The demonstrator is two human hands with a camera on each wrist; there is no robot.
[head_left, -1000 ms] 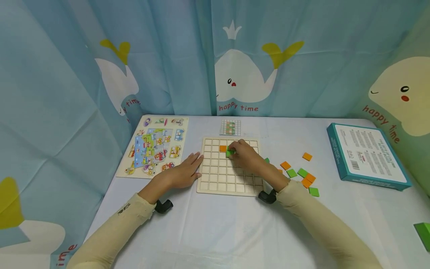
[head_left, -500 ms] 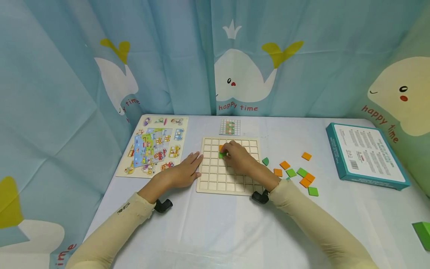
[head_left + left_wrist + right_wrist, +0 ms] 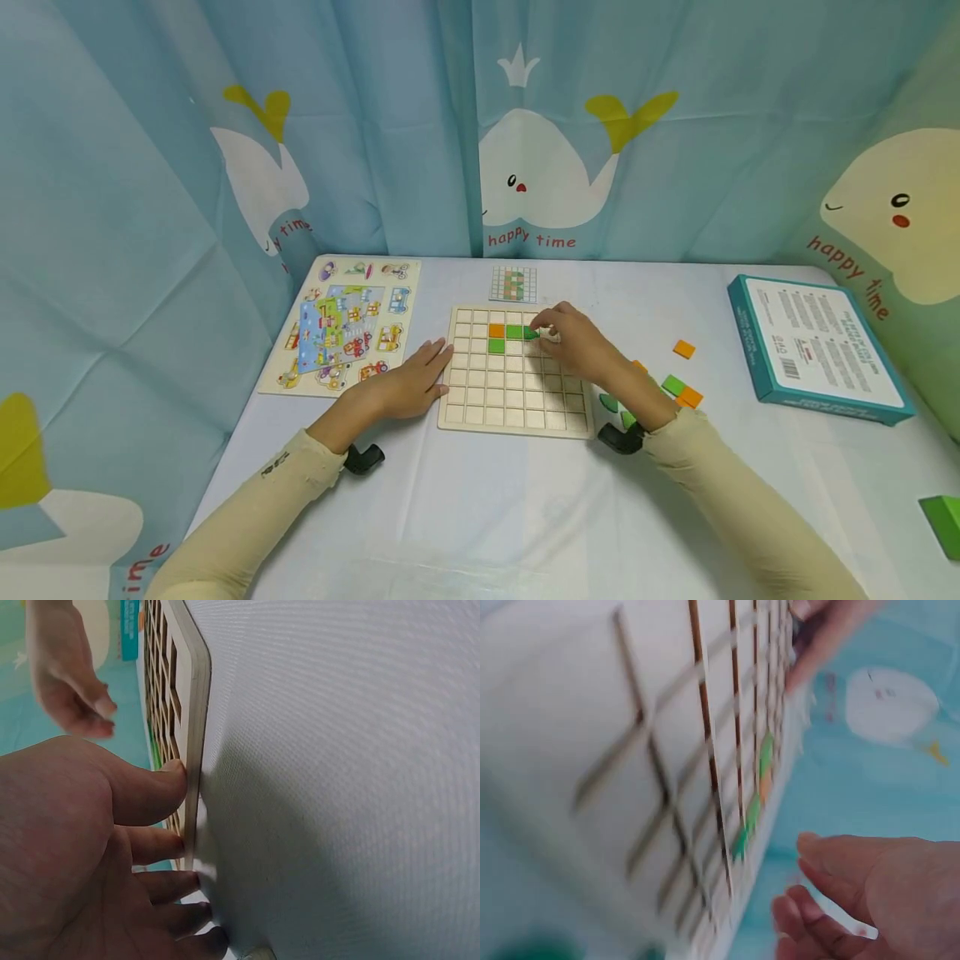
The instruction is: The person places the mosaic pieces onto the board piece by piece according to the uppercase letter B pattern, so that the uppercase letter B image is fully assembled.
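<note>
Curtain (image 3: 420, 125) hung beyond my hands. Left hand (image 3: 408, 383), fingers spread, touched board (image 3: 495, 396) edge, seemingly steadying it; right hand (image 3: 576, 343), thumb and fingers parted, held nothing; green piece (image 3: 529, 333) lay on board, beside fingertips.

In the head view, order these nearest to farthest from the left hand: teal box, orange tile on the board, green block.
From the left hand:
1. Orange tile, on the board.
2. Teal box, farther right.
3. Green block, picture's right edge.
</note>
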